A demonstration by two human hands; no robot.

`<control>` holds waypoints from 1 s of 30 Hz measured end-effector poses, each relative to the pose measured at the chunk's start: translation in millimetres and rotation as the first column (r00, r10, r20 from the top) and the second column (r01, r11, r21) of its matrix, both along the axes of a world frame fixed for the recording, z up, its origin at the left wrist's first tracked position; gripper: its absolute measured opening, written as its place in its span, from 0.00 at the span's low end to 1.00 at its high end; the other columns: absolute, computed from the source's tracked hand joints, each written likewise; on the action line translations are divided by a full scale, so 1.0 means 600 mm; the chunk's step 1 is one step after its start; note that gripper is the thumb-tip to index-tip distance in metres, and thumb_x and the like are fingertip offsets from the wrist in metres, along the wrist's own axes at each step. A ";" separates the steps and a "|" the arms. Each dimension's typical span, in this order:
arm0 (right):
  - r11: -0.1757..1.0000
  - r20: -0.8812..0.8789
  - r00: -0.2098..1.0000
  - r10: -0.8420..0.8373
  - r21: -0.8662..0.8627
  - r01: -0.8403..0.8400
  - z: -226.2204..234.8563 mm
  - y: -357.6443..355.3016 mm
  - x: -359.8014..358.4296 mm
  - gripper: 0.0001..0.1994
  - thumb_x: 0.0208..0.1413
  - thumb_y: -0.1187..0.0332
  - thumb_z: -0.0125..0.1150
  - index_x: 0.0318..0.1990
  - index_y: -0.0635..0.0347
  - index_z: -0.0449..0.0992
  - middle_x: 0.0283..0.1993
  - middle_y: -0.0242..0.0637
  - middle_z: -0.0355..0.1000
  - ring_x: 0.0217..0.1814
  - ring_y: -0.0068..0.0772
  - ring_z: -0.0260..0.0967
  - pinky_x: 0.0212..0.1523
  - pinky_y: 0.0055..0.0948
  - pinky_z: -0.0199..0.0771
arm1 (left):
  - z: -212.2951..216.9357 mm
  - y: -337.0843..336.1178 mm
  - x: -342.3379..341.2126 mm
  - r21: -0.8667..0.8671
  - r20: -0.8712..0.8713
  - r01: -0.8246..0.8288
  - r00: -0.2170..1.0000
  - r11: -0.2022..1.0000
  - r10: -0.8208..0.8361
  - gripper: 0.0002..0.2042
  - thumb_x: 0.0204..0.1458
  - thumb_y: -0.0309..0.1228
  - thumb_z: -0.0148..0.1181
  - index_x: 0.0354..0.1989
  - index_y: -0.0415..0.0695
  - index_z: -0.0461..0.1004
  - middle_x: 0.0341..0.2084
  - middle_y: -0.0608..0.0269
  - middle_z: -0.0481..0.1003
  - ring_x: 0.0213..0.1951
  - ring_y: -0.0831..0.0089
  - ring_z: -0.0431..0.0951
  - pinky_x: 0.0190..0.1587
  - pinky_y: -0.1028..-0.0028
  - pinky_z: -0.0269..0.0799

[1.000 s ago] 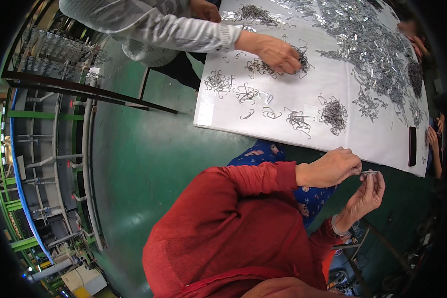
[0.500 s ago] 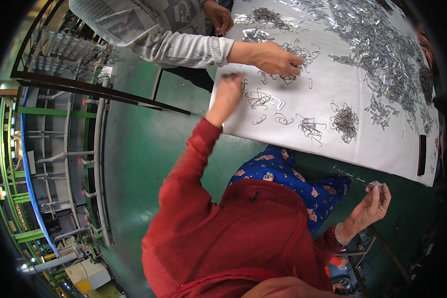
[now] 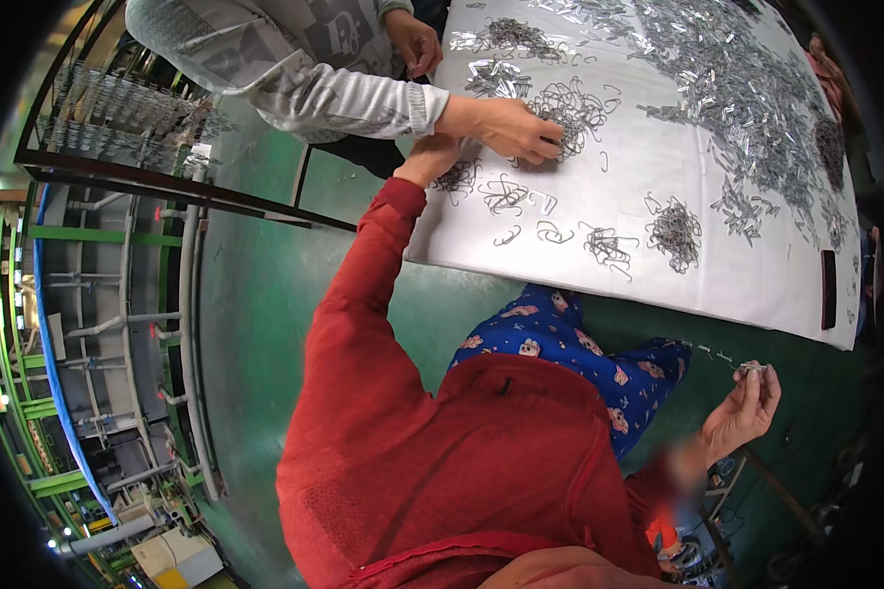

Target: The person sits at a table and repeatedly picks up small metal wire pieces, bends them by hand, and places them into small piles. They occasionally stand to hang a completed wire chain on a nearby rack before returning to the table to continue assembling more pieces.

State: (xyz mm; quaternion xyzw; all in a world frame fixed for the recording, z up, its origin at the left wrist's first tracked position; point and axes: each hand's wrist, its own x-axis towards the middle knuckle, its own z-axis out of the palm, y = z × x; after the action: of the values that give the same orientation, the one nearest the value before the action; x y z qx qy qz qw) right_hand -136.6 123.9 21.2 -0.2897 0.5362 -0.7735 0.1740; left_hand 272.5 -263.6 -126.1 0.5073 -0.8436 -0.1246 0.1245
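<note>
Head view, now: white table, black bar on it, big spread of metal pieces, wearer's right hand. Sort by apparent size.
1. white table
2. spread of metal pieces
3. right hand
4. black bar
Apparent visible area only; fisheye and nearness skew true size.

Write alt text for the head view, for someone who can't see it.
A person in a red top holds small metal pieces in the right hand; the left hand, partly hidden behind a co-worker's hand, is beside wire hooks on a white table. Metal strips are heaped farther back.
</note>
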 end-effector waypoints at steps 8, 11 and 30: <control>0.995 -0.012 0.995 -0.098 0.021 0.098 0.016 0.006 0.011 0.10 0.53 0.84 0.56 0.44 0.71 0.72 0.36 0.44 0.74 0.36 0.30 0.71 0.36 0.25 0.71 | -0.029 -0.075 -0.040 -0.222 -0.192 0.102 0.970 0.970 -0.146 0.17 0.57 0.33 0.48 0.52 0.39 0.69 0.51 0.43 0.70 0.56 0.50 0.67 0.59 0.59 0.59; 0.993 0.002 0.994 -0.114 0.028 0.113 0.012 0.013 0.016 0.10 0.53 0.84 0.56 0.44 0.71 0.72 0.36 0.44 0.74 0.36 0.30 0.71 0.36 0.25 0.71 | -0.022 -0.083 -0.038 -0.242 -0.054 0.130 0.988 0.962 -0.147 0.17 0.57 0.33 0.48 0.52 0.39 0.70 0.52 0.44 0.70 0.56 0.51 0.67 0.59 0.59 0.58; 0.994 -0.006 0.994 -0.108 -0.005 0.108 0.009 0.027 -0.005 0.11 0.53 0.85 0.56 0.45 0.71 0.73 0.36 0.45 0.73 0.37 0.30 0.70 0.36 0.25 0.71 | 0.014 -0.051 0.044 -0.118 -0.337 -0.288 0.912 0.950 0.235 0.19 0.52 0.38 0.58 0.49 0.41 0.72 0.48 0.48 0.73 0.52 0.53 0.71 0.55 0.61 0.63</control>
State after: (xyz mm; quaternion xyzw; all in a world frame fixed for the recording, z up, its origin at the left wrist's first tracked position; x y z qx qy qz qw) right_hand -139.8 140.2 26.8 -0.2632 0.5498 -0.7821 0.1294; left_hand 299.2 -293.9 -118.0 0.5769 -0.7440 -0.1167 0.3164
